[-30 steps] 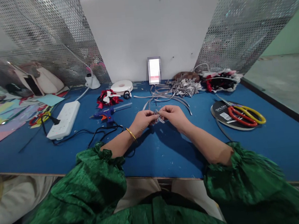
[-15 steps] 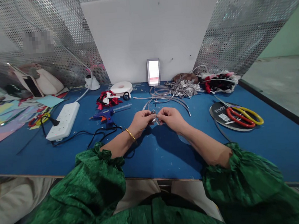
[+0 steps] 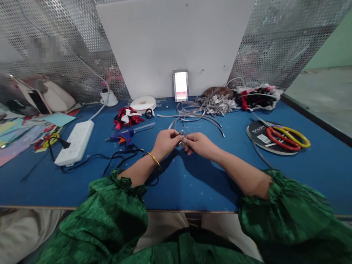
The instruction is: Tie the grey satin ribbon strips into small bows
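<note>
Both hands meet over the middle of the blue table. My left hand (image 3: 166,143) pinches a small grey ribbon piece (image 3: 181,133), whose looped top shows above the fingertips. My right hand (image 3: 199,143) is closed on the same piece from the right, its fingers curled just below the loop. The fingertips hide most of the piece. Beyond the hands lie loose grey ribbon strips (image 3: 189,114) and a pile of grey ribbon bows (image 3: 219,104). A blue glue gun (image 3: 124,137) rests left of my left hand.
A white power strip (image 3: 75,143), red-and-black bows (image 3: 127,117) and a white ribbon spool (image 3: 143,103) are at the left. Scissors (image 3: 286,137) lie on a black spool (image 3: 260,135) at the right. A phone (image 3: 181,84) leans against the white board (image 3: 181,38).
My right hand has shifted slightly left and down, closer to my left fingertips, and its fingers have curled round the ribbon piece. My left hand has barely moved.
</note>
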The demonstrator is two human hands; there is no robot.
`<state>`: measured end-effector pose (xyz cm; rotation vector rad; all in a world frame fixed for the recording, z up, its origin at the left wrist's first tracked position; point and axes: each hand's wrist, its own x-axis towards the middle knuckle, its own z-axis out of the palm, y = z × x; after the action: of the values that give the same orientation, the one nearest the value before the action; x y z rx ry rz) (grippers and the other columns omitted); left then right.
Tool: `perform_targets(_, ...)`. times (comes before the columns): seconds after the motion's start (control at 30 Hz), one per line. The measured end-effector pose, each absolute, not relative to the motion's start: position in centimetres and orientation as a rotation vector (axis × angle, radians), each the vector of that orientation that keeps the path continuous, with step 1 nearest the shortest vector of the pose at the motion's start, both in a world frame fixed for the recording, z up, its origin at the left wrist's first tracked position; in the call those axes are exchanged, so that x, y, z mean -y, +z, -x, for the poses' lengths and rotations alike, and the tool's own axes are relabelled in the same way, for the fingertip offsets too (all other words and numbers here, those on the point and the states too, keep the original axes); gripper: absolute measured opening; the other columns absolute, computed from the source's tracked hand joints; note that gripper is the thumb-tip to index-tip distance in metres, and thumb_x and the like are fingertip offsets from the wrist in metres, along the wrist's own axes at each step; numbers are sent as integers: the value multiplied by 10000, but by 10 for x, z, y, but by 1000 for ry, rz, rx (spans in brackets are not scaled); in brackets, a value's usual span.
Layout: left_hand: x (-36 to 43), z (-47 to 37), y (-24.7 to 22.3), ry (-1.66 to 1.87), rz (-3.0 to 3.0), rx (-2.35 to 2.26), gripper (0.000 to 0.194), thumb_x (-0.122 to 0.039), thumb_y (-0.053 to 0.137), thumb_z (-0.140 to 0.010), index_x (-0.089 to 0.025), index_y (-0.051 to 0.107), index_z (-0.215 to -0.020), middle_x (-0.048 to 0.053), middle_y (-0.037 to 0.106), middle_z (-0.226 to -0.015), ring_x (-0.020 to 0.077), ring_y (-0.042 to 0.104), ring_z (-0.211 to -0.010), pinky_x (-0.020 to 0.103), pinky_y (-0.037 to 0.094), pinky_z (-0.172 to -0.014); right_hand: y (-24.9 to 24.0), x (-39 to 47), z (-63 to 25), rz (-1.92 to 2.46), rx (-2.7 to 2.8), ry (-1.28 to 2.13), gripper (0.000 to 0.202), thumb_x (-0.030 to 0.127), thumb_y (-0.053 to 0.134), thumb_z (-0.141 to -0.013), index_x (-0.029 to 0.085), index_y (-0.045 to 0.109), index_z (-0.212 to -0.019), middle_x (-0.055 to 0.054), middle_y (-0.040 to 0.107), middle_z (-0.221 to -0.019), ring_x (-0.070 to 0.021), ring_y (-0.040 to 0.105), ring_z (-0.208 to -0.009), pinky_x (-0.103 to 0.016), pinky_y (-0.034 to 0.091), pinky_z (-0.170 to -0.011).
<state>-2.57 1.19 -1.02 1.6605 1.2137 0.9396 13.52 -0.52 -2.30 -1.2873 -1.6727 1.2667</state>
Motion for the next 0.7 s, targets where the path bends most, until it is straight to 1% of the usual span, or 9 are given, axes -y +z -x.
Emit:
perform_targets(0.1,-12,26,-9,905,-1575,-1185,212,-321,685,-687,-150,599,-597,-7,560,-529,82,457,-494,216,332,-509,-19,6,-136,1268,1688,1260,241,271,578,-810,193,566,-583,20,553,-505,-93,500,-426,-208,382,-431)
perform_targets(0.2,-11,26,-7,848,-1375,-1107,265,-331,743,-643,-148,562,-580,-16,524,-509,69,437,-468,212,310,-485,-12,7,-138,1229,1686,1311,257,274,604,-787,193,558,-547,30,509,-476,-81,449,-409,-200,356,-413)
perform_targets(0.3,-10,25,-3,845,-1243,-1087,340,-444,758,-653,-143,599,-637,1,553,-552,76,474,-486,213,324,-481,-9,7,-137,1242,1562,1358,260,275,595,-790,192,557,-547,26,511,-475,-83,451,-408,-205,359,-419)
perform_targets(0.4,-9,25,0,870,-1081,-1091,487,-625,647,-711,-139,657,-745,53,632,-667,104,548,-543,233,392,-517,-9,6,-136,1247,1454,1335,247,285,606,-790,190,559,-567,26,521,-490,-82,454,-409,-209,362,-427)
perform_targets(0.47,-8,24,1,886,-1043,-1094,526,-656,621,-714,-135,672,-774,72,657,-715,112,568,-563,241,412,-534,-11,4,-136,1242,1421,1338,243,305,622,-786,187,570,-581,25,526,-499,-82,456,-412,-212,365,-433)
perform_targets(0.53,-8,24,1,898,-1114,-1102,439,-560,712,-672,-133,675,-763,57,653,-698,99,552,-556,229,402,-533,-13,4,-136,1254,1422,1368,240,317,625,-788,183,579,-594,20,534,-508,-88,471,-422,-220,381,-450)
perform_targets(0.6,-7,24,0,917,-1220,-1118,313,-400,777,-622,-133,676,-750,26,631,-657,84,525,-541,218,389,-533,-13,3,-137,1273,1459,1404,255,333,614,-798,178,581,-598,4,560,-533,-102,509,-454,-230,401,-481)
perform_targets(0.63,-8,24,-1,925,-1269,-1121,265,-344,773,-616,-133,676,-743,15,621,-642,79,513,-535,216,386,-536,-13,3,-138,1277,1482,1400,263,349,610,-802,177,583,-605,-5,580,-557,-111,531,-482,-235,407,-498)
perform_targets(0.7,-8,24,-2,935,-1353,-1124,200,-302,735,-634,-133,678,-726,6,609,-626,76,499,-532,220,391,-547,-12,3,-140,1274,1511,1314,277,398,607,-805,178,595,-638,-16,611,-611,-123,558,-548,-237,399,-525)
